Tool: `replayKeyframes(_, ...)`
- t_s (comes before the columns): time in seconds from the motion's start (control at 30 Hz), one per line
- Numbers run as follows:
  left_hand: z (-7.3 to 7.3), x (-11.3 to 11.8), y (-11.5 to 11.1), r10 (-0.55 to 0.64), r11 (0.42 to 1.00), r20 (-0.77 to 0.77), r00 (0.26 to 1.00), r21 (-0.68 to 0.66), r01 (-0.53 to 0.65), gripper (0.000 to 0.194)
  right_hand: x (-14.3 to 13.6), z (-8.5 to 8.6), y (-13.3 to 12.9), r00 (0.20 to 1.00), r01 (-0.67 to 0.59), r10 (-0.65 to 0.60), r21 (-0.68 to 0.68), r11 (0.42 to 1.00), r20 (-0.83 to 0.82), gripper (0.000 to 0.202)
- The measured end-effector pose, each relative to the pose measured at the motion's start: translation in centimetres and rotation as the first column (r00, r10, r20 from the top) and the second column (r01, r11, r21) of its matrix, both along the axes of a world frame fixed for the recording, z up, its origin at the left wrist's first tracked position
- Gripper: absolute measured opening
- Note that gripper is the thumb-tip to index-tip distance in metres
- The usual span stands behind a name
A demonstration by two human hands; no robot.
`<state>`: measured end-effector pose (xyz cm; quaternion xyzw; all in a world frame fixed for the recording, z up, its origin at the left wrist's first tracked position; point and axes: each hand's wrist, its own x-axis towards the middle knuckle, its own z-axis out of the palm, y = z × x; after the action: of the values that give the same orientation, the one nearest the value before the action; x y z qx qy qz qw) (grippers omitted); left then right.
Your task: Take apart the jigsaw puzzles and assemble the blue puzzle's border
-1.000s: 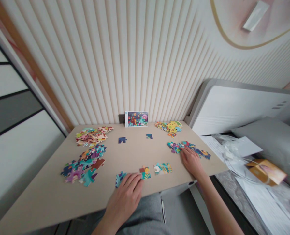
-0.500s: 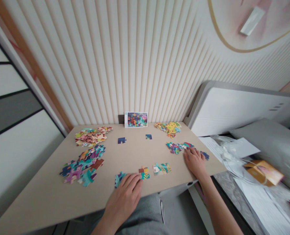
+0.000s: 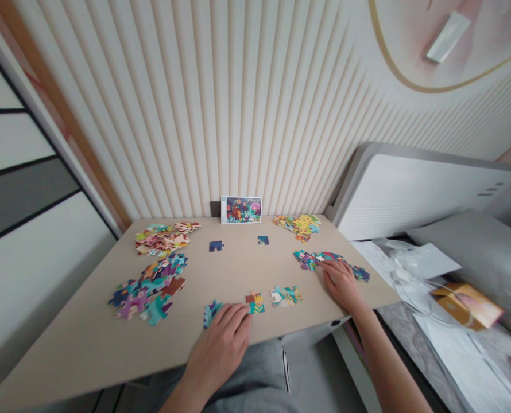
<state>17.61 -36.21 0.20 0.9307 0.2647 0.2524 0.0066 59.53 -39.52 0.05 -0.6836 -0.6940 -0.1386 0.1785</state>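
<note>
Right hand fingers dark puzzle pile, right of frame; left hand rests palm-down, lower centre.
We see left fingers together, tips beside orange-and-teal piece, nothing visibly gripped; right fingers slightly apart, bent over the pile, can't tell if they pinch anything. We judge piles are kept apart by colour, and picture card, upper centre, leans on the wall for easy viewing. Dark pile's long axis slants down rightward; joined strip, lower centre-right, runs left-right; card faces us, long side level.
</note>
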Motion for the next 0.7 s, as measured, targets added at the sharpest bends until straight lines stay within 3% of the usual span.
replayKeyframes(0.1, 0.1, 0.0, 0.0, -0.006, 1.0, -0.001, 1.0, -0.008, 0.005, 0.031, 0.2, -0.3, 0.3, 1.0, 0.019, -0.019, -0.015, 1.0, 0.017, 0.041)
replayKeyframes(0.27, 0.0, -0.1, 0.0, -0.005, 1.0, 0.0, 1.0, -0.012, 0.005, 0.031, 0.2, -0.6, 0.9, 0.998, -0.063, 0.063, -0.022, 0.998, -0.004, 0.042)
replayKeyframes(0.37, 0.1, -0.1, 0.0, -0.009, 1.0, 0.001, 1.0, -0.015, 0.009, 0.03, 1.3, -0.6, 1.7, 0.999, 0.022, -0.021, -0.028, 0.999, 0.024, 0.047)
replayKeyframes(0.57, 0.3, 0.0, 0.0, -0.023, 1.0, 0.019, 1.0, -0.008, 0.023, 0.03, 5.3, -0.1, 4.4, 0.993, 0.116, -0.111, -0.281, 0.953, 0.034, 0.062)
replayKeyframes(0.7, 0.4, 0.0, -0.1, -0.01, 1.0, 0.006, 1.0, -0.013, 0.01, 0.029, 6.3, 0.7, 5.9, 0.998, 0.064, -0.067, -0.398, 0.915, 0.006, 0.044)
